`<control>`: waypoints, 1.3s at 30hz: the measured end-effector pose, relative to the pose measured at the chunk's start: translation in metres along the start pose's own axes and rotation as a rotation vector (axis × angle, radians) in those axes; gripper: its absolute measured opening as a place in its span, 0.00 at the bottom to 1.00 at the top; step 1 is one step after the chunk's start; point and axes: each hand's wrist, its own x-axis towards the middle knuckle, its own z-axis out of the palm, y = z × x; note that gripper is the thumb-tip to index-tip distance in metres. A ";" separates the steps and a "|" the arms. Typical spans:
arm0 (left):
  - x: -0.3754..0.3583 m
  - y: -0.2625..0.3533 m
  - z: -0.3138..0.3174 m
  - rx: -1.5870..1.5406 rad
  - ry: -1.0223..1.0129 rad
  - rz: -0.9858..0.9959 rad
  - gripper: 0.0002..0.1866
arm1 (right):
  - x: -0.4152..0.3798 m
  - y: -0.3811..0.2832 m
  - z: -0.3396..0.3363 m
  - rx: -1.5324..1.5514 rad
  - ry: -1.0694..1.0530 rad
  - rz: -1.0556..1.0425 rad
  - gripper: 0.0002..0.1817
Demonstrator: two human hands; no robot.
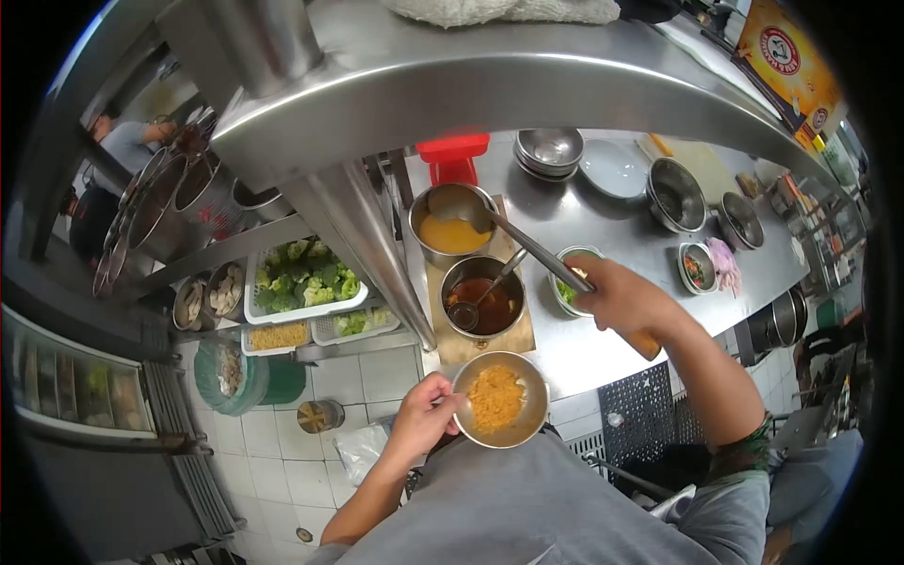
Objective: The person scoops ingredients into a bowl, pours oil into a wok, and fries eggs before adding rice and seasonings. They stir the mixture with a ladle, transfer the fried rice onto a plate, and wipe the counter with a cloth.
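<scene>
My left hand (428, 414) pinches the rim of a small metal bowl (535, 407), which holds crumbly orange-yellow food (496, 399), in front of my body. My right hand (617, 299) is closed around the wooden handle of a long ladle (529, 245). The ladle's head lies in a steel pot (414, 224) of yellow liquid (452, 235). Nearer to me stands a second pot (446, 282) with reddish-brown sauce, and a smaller ladle (504, 273) rests in it. Partly behind my right hand is a bowl of chopped greens (565, 290).
Both pots stand on a wooden board (516, 341) at the steel counter's edge. Stacked metal bowls (551, 151), a white plate (614, 169) and a colander (674, 193) sit farther back. A steel shelf (527, 80) overhangs the counter. Broccoli fills a basket (330, 299) at left.
</scene>
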 end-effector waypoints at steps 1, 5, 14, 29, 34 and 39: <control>-0.004 0.000 -0.006 -0.018 0.023 -0.007 0.09 | 0.006 0.002 -0.005 -0.005 -0.034 0.021 0.33; -0.018 -0.012 -0.020 -0.104 0.129 0.014 0.07 | 0.011 -0.018 -0.031 0.003 -0.121 0.132 0.33; -0.042 -0.022 -0.017 -0.193 0.402 -0.002 0.07 | 0.048 -0.011 -0.062 0.268 -0.279 0.180 0.32; -0.066 -0.040 0.021 -0.274 0.579 -0.033 0.08 | 0.034 0.030 -0.058 1.028 -0.389 0.253 0.13; -0.064 -0.034 0.023 -0.271 0.554 -0.004 0.08 | 0.026 0.044 -0.054 1.153 -0.474 0.224 0.05; -0.057 -0.032 0.011 -0.227 0.485 0.008 0.08 | 0.011 0.035 -0.040 1.157 -0.435 0.216 0.04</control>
